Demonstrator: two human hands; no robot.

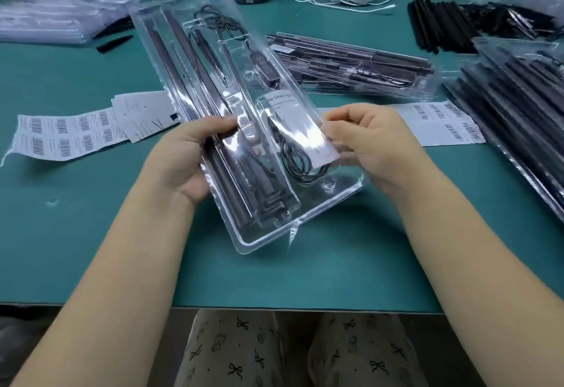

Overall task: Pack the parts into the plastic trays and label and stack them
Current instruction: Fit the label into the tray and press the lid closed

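A flat teal desk (91,234) carries everything. Above it, between both hands, hangs a long clear moulded plastic tray (232,118), glossy with glare, holding dark slim bars, a coiled black cable and a white printed card. The left hand (189,157) grips its left edge, thumb on top; the right hand (375,142) pinches its right edge. Beyond the left hand lie white barcode label sheets (67,136); beyond the right, blurred filled trays (351,63).
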